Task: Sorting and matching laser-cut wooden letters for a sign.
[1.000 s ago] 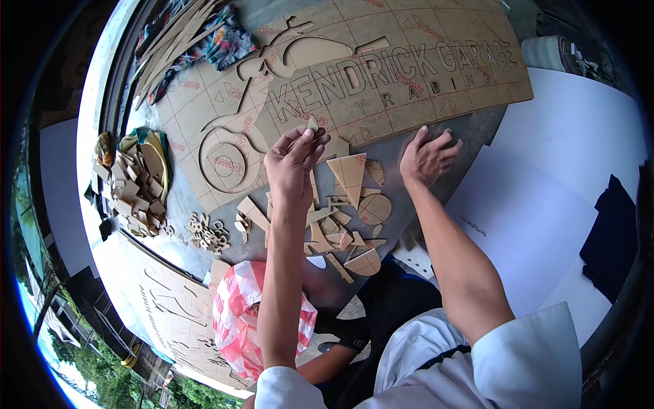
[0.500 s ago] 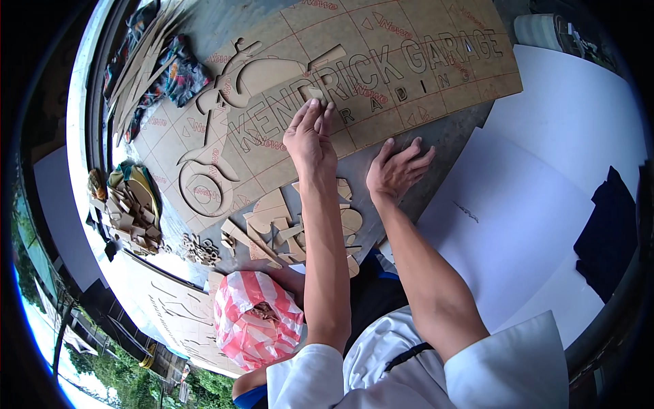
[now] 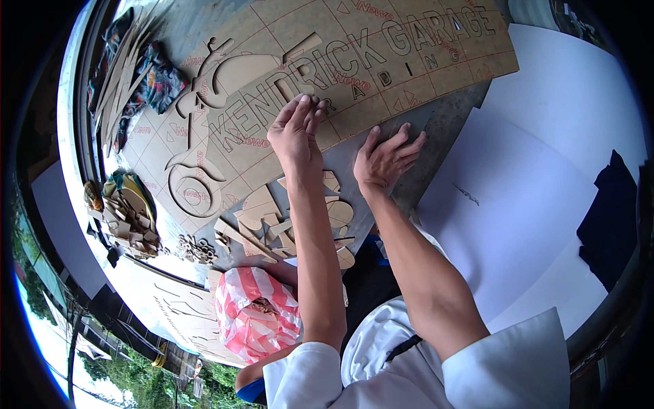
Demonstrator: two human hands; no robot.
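Brown board (image 3: 354, 112), with letters and curved shapes cut in it, lies slantwise on the grey table (image 3: 446, 116) in front of me. Above its middle part, near the cut letters, is my left hand (image 3: 296, 133); its thumb and fingers are pressed together at the tips and pinch a small tan piece (image 3: 308, 89), which the fingers partly cover. Whether this piece touches the board, I cannot tell. My right hand (image 3: 387, 158) has its fingers spread; it is just beside the near edge of the board, over the table, and I cannot tell if it touches the surface. By my left forearm are loose cut pieces (image 3: 259, 206), and left of them a heap of small letters (image 3: 196, 249). Farther left is a pile of offcuts (image 3: 129, 221). A co-worker's red-and-white head covering (image 3: 238, 320) is near my left forearm.
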